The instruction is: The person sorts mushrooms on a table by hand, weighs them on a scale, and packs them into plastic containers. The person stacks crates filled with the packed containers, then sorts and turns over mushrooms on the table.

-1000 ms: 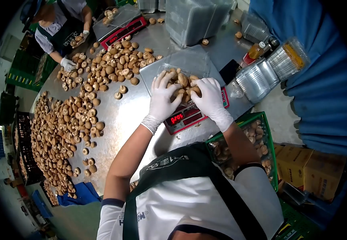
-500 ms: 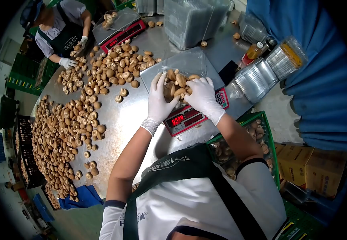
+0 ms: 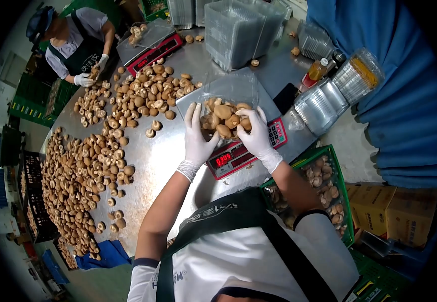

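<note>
A clear plastic box [image 3: 238, 86] with its lid raised sits on the pan of a red digital scale [image 3: 228, 166]. Brown-capped mushrooms [image 3: 222, 111] fill the box. My left hand [image 3: 198, 141], in a white glove, cups the box's left side, its fingers along the wall and its thumb at the near corner. On the right side, my gloved right hand [image 3: 257, 136] has its fingers and thumb curled around a mushroom [image 3: 245, 124] at the box's edge. The scale's red digits appear to read 0305.
Loose mushrooms [image 3: 77, 176] cover the left of the metal table [image 3: 150, 166]. Across it, a co-worker [image 3: 85, 45] handles mushrooms near another red scale [image 3: 155, 54]. Stacked plastic boxes [image 3: 243, 32] stand behind my scale. A bottle [image 3: 314, 73] stands at right, and a green crate [image 3: 347, 211] beside me.
My hands have eased apart at the box, showing more of the mushrooms, and my right fingers have curled. The scale reading has dropped. The co-worker's hands have moved closer together.
</note>
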The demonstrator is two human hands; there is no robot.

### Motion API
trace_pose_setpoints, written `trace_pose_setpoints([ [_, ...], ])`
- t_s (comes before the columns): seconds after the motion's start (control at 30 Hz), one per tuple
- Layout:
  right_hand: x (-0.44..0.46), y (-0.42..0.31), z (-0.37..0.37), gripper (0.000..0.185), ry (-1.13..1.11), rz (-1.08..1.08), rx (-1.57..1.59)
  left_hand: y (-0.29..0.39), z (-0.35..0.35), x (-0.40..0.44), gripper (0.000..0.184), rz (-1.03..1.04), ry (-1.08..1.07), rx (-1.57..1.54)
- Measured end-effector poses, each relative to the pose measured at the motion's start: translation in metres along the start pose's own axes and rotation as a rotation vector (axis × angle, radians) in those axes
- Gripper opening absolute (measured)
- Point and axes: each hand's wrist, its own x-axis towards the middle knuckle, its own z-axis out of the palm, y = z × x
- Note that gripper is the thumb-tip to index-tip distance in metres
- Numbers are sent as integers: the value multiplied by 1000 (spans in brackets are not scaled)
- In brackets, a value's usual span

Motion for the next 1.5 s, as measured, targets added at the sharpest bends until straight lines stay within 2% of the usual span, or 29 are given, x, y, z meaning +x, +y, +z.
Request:
trace_pose_setpoints([
  [0.13,2,0,4,32,105,1,61,13,5,11,80,117,-62,21],
  [0.23,6,-6,-2,34,-66,13,-60,25,9,19,74,150,-146,-14],
  [0.4,23,-3,-6,35,-319,119,-181,17,16,18,72,122,-86,-16],
  [0.43,27,-6,-7,28,-323,154,-192,14,16,16,71,123,-71,-21],
  [0.53,28,-4,3,18,-246,103,-344,14,12,15,71,60,-31,-72],
  [0.63,28,-10,3,13,-304,139,-365,12,8,17,70,-19,3,-139],
  [0.77,16,3,5,14,-158,-33,-256,3,9,17,68,-74,38,-148],
  [0.87,17,2,-3,17,-162,-48,-169,3,11,18,69,-103,53,-225],
  [1.07,17,-1,-2,19,-175,-24,-162,13,13,22,70,13,36,-100],
  [1.17,19,-3,1,18,-122,12,-241,12,15,21,70,4,30,-93],
  [1.3,28,-10,1,13,-258,92,-290,12,15,18,69,-21,20,-114],
  [1.5,19,5,10,9,51,2,16,6,13,17,67,-158,62,-398],
])
